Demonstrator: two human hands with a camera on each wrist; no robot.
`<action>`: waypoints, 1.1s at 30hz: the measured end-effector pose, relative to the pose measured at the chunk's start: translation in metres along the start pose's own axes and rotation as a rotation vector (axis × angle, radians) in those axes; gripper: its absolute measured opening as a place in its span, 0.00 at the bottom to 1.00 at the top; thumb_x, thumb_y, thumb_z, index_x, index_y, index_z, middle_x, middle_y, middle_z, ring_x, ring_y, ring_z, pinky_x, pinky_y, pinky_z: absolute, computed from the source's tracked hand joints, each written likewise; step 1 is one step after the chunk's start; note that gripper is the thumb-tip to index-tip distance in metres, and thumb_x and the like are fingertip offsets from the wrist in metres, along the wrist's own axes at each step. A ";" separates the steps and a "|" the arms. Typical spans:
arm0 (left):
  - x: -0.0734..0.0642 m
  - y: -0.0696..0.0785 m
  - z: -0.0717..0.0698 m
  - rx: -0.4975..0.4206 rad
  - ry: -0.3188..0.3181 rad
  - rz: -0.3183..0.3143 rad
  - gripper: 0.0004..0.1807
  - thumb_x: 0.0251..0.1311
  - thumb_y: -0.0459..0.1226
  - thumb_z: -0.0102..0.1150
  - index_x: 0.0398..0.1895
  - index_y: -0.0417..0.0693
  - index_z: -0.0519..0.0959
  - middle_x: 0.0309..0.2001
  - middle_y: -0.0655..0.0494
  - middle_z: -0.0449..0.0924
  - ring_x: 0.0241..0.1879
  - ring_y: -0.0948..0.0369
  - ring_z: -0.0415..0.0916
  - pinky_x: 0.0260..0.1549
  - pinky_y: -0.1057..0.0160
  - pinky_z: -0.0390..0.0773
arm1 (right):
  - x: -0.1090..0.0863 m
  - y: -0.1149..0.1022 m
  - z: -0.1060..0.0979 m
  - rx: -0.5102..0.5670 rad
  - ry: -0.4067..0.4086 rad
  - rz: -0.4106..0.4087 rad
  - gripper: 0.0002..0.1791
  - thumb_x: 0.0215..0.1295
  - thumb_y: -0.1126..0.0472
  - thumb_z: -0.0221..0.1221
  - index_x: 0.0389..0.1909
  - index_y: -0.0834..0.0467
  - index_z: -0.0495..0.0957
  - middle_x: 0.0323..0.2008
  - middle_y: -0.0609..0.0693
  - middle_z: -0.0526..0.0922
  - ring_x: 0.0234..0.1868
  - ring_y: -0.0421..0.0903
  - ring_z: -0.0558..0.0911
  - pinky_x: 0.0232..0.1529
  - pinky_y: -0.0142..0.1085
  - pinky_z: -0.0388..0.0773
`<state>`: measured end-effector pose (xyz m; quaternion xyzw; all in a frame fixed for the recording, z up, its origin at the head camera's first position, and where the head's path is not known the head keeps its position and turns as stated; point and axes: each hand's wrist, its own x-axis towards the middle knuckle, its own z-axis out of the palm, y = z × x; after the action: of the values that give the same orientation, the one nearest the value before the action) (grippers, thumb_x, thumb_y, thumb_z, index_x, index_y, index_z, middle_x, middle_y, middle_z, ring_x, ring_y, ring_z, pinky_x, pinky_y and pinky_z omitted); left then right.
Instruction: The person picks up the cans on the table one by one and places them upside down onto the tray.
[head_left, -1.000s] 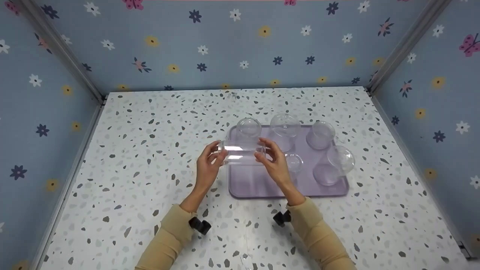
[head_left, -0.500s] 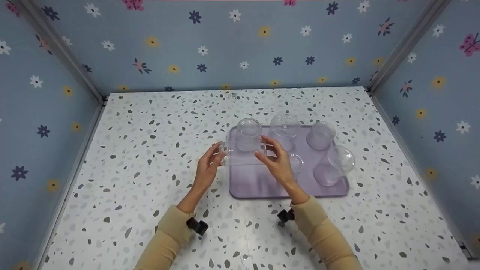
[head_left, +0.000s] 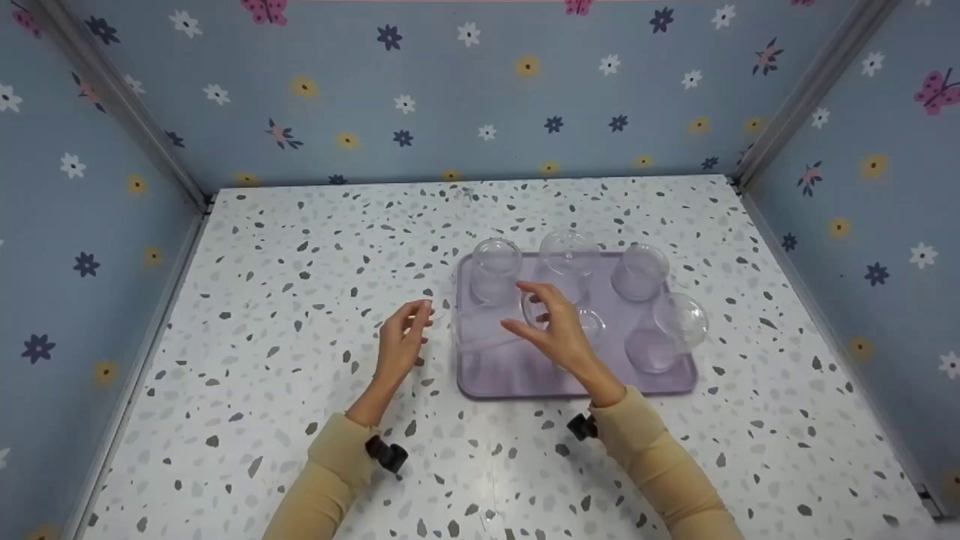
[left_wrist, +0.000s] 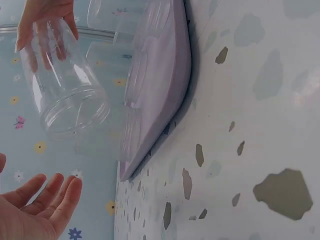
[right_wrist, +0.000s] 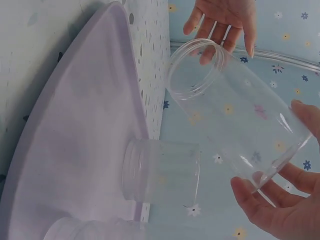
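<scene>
A clear, wide-mouthed jar [head_left: 486,330] hangs in the air over the left part of the purple tray [head_left: 517,381]. My right hand [head_left: 559,330] grips it round the base end, thumb and fingers on opposite sides. In the right wrist view the jar [right_wrist: 240,120] lies tilted, its threaded mouth turned towards my left hand [right_wrist: 225,20]. That left hand [head_left: 401,341] is off the jar, to the left of its mouth, with fingers loosely extended and nothing in them. Seen from the left wrist, the jar's mouth [left_wrist: 75,112] is uncovered.
Several other clear jars stand on the tray, among them one at the back left [head_left: 496,270], one at the back right [head_left: 640,271] and one at the front right [head_left: 664,334]. A speckled white table [head_left: 315,247] surrounds the tray. Flowered blue panels [head_left: 480,90] enclose it.
My left hand has let go of the jar's mouth end and drawn away to the left. The jar, earlier held level between both hands, has tilted in my right hand.
</scene>
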<state>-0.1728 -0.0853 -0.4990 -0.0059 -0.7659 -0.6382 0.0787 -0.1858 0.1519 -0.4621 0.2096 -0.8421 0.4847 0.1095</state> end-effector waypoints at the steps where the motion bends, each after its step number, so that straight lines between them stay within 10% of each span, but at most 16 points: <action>1: 0.001 -0.002 -0.001 0.011 0.004 -0.005 0.20 0.64 0.43 0.45 0.47 0.35 0.74 0.41 0.43 0.76 0.39 0.47 0.74 0.31 0.55 0.77 | 0.000 0.000 0.000 -0.019 -0.009 -0.005 0.30 0.46 0.53 0.67 0.51 0.60 0.72 0.46 0.58 0.75 0.43 0.51 0.74 0.32 0.41 0.75; 16: 0.012 -0.007 -0.014 0.183 0.012 0.083 0.19 0.62 0.43 0.48 0.43 0.35 0.76 0.37 0.49 0.77 0.34 0.55 0.74 0.33 0.58 0.74 | 0.007 -0.007 0.000 -0.283 -0.164 -0.085 0.32 0.46 0.51 0.66 0.52 0.62 0.70 0.48 0.54 0.73 0.49 0.50 0.71 0.50 0.40 0.67; 33: 0.022 -0.004 -0.032 0.367 -0.083 0.069 0.25 0.62 0.47 0.47 0.51 0.34 0.71 0.45 0.42 0.72 0.42 0.52 0.70 0.44 0.53 0.69 | 0.013 -0.015 0.004 -0.471 -0.311 -0.125 0.34 0.44 0.54 0.68 0.53 0.62 0.70 0.48 0.59 0.70 0.48 0.54 0.69 0.44 0.42 0.72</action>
<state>-0.1915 -0.1189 -0.4946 -0.0440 -0.8713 -0.4839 0.0689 -0.1899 0.1382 -0.4476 0.3016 -0.9236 0.2303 0.0545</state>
